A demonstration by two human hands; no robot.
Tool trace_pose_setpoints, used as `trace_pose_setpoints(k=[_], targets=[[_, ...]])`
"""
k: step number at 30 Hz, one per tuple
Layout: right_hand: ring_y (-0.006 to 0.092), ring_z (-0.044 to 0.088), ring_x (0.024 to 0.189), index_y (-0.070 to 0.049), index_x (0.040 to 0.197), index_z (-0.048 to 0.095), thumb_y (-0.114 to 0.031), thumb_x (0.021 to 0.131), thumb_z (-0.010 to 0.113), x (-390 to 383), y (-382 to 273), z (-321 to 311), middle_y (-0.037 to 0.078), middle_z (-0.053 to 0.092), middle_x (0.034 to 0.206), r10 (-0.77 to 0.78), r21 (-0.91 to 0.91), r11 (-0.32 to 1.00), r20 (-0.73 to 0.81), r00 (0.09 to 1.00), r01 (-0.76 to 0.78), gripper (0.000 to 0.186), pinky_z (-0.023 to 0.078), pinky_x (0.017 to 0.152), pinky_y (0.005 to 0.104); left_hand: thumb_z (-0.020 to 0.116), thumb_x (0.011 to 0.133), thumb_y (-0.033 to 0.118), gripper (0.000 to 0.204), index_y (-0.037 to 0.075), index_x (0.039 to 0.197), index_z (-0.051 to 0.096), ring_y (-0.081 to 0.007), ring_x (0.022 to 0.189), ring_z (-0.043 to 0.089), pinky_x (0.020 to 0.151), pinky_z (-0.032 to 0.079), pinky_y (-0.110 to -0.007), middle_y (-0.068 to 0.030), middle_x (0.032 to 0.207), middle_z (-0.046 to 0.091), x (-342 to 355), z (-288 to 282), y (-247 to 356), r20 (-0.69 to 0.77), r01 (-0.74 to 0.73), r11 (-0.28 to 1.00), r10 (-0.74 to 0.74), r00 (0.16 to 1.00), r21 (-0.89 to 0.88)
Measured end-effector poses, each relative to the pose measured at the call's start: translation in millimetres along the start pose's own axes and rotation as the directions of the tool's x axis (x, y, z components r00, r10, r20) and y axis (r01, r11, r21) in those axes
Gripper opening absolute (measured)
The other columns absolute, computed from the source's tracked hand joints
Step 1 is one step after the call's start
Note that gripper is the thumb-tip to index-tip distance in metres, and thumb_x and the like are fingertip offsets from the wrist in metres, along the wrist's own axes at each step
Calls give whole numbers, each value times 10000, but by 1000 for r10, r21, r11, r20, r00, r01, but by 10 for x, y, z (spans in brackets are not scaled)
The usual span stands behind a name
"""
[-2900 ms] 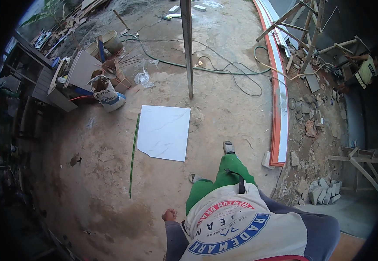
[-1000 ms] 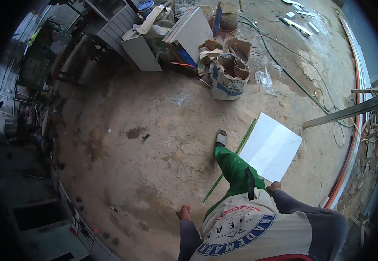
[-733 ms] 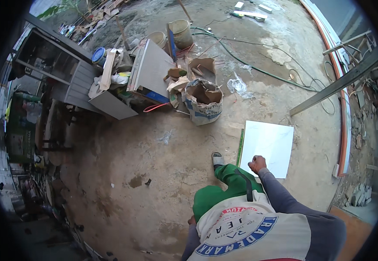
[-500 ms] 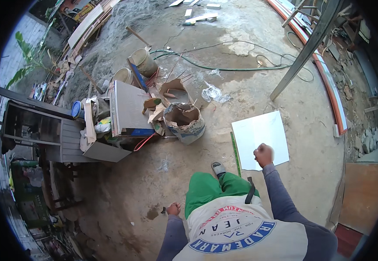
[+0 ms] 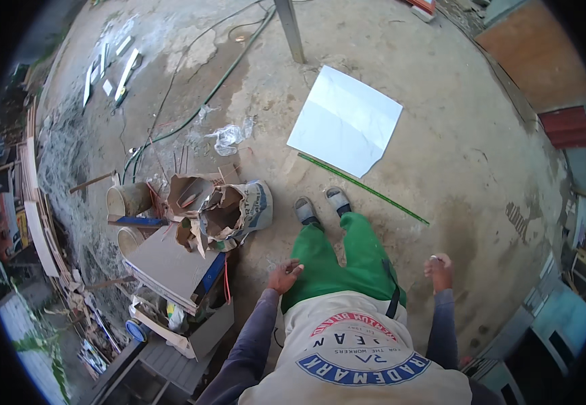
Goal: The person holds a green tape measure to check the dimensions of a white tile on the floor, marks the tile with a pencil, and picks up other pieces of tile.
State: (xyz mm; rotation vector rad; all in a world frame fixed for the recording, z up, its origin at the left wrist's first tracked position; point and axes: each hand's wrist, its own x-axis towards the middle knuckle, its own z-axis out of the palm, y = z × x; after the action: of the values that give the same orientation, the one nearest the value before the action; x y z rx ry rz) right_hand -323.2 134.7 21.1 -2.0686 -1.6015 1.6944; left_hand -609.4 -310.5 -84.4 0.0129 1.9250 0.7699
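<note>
My left hand [image 5: 286, 277] hangs beside my left thigh, near the pile of boards and sacks, with its fingers loosely bent and apart. My right hand [image 5: 439, 270] is out to the right of my green-trousered leg, fingers curled; a small pale spot shows at the fingertips, too small to name. Past my sandalled feet lies a large white veined square panel [image 5: 343, 121] with one clipped corner. A long thin green strip [image 5: 364, 189] lies along its near side, between the panel and my right hand.
Left of my feet are a torn paper sack [image 5: 256, 206], leaning grey boards [image 5: 164, 263] and buckets [image 5: 124, 200]. A wooden post [image 5: 289, 34] stands beyond the panel. A hose [image 5: 198, 115], cables and crumpled plastic [image 5: 229, 138] lie on the concrete. At right are brown sheets [image 5: 529, 54].
I have turned, so the clutter now sits nearer my left hand and the panel is straight ahead. My right hand has dropped from over the panel to beside my leg.
</note>
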Motion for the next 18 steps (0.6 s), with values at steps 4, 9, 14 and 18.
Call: trace_pose_setpoints(k=[4,9,14,18], targets=[[302,697,732,-90,992,668,-215,935,655,-696,405,1160,146,708,806,-326,-454,804,203,923,384,139,545,698,440,740,924,468,560,157,1387,681,-368,1212,691,1076,525,-461,-166,1308,726,12,188,260,177,-236,669,157,972,705],[444,712,821,-84,1002,641,-266,998,585,-1017,1125,1574,199,733,857,-233,-573,683,417,878,453,190,540,753,580,737,910,449,401,162,1189,751,-406,1184,673,1055,514,-509,-160,1203,742,394,69,237,242,-153,699,-30,970,699],[444,707,734,-96,1061,616,-304,1049,532,-1126,1387,1542,225,704,774,57,-671,688,431,900,277,225,545,720,594,745,897,415,305,131,998,789,-417,1120,681,981,530,-524,-156,1073,762,292,69,642,318,-231,653,-16,948,721],[444,687,650,-104,1069,608,-322,1057,522,-1319,1404,1494,219,679,703,34,-600,759,425,905,254,235,540,653,594,746,896,385,258,138,944,801,-394,1055,707,913,553,-534,-139,970,779,221,24,1109,416,-338,518,-38,909,786]])
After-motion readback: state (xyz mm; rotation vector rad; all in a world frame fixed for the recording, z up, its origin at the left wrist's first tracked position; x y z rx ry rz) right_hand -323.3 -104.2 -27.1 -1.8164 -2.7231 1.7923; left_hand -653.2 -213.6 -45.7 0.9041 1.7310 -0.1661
